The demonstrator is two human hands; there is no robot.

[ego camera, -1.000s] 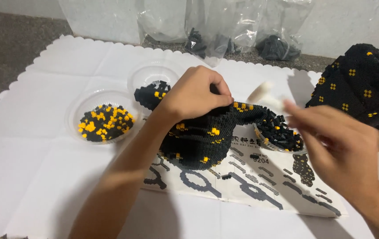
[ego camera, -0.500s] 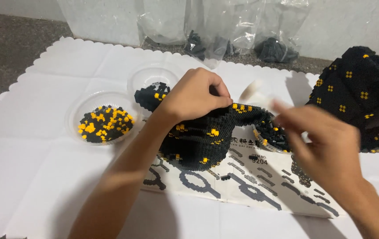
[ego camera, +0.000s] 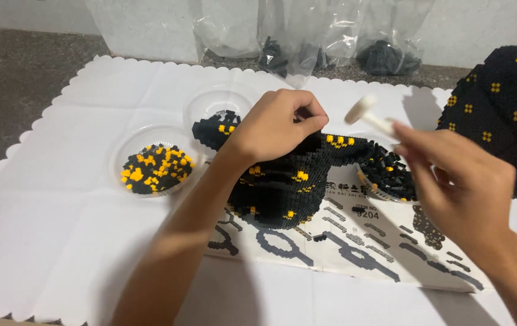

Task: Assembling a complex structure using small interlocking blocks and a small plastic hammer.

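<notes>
Bags: clear plastic bags (ego camera: pixel 307 36) stand along the far edge, dark bits inside; sheet (ego camera: pixel 355 241) with grey diagrams lies flat under the model.
Model: black brick model (ego camera: pixel 282 187) with yellow spots sits mid-mat (ego camera: pixel 59 241); long axis runs left-right.
Left hand: left hand (ego camera: pixel 276 124) curls on the model's top, fingertips pinched together.
Right hand: right hand (ego camera: pixel 457 181) pinches a white tool (ego camera: pixel 367 115), blurred, head pointing up-left.
Bowls: bowl (ego camera: pixel 153 163) of black-yellow bits left; dish (ego camera: pixel 388 175) of black bits right.
</notes>
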